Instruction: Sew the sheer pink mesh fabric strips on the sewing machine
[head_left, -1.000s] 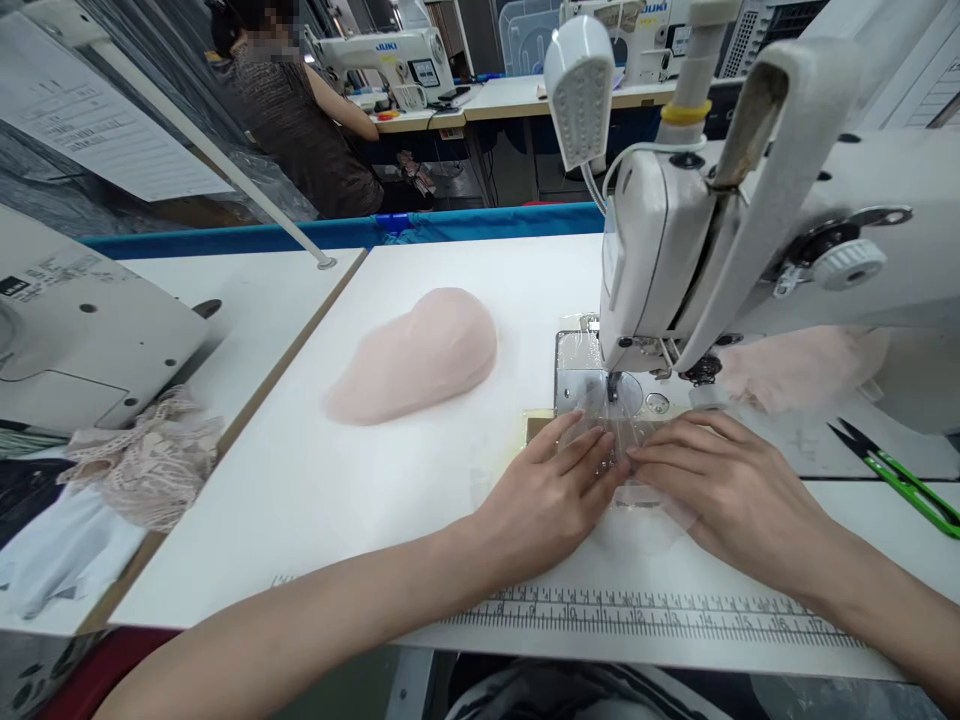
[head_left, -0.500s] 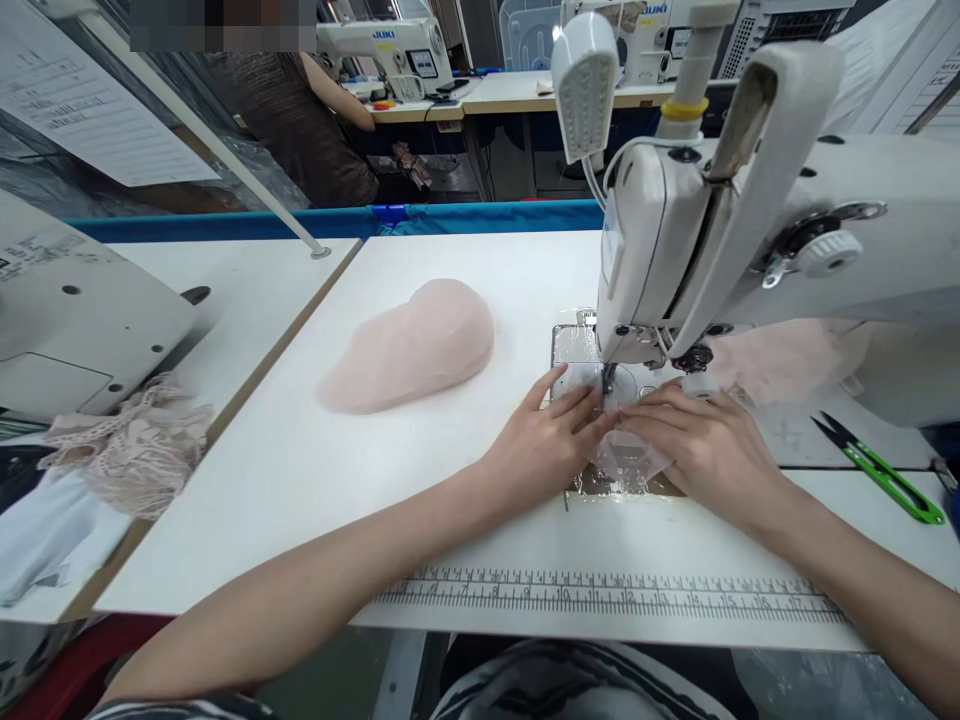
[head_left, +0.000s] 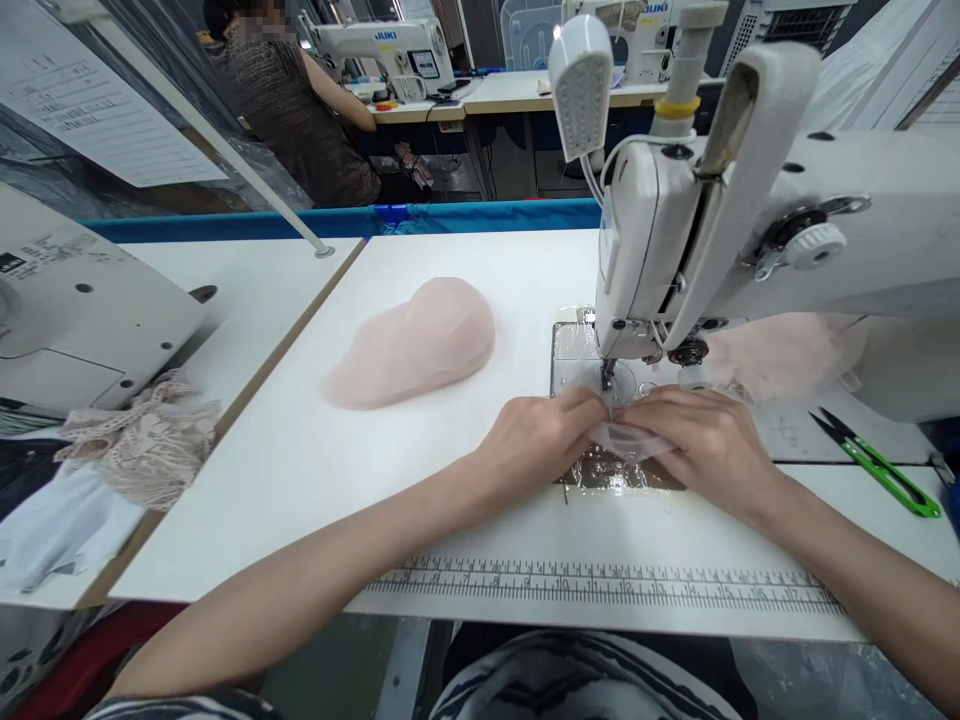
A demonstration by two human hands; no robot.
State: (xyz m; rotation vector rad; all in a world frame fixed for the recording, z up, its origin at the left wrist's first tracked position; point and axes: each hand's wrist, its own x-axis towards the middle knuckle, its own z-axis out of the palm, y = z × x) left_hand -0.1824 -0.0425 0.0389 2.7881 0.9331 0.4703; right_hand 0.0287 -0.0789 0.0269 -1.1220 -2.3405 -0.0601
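Observation:
My left hand and my right hand meet just in front of the needle of a white sewing machine. Both have their fingers curled and pinch a small piece of sheer pale pink fabric between them. The fabric lies over the shiny needle plate. A stack of pink moulded cups rests on the white table to the left of my hands.
Green thread snips lie at the right. More pink fabric sits behind the machine arm. Lace trim is heaped at the left beside another machine. A ruler strip runs along the front edge. Another person sits at a far table.
My fingers went from lying flat on the fabric to curled and pinching it. Both hands first moved toward the needle, then drew slightly back.

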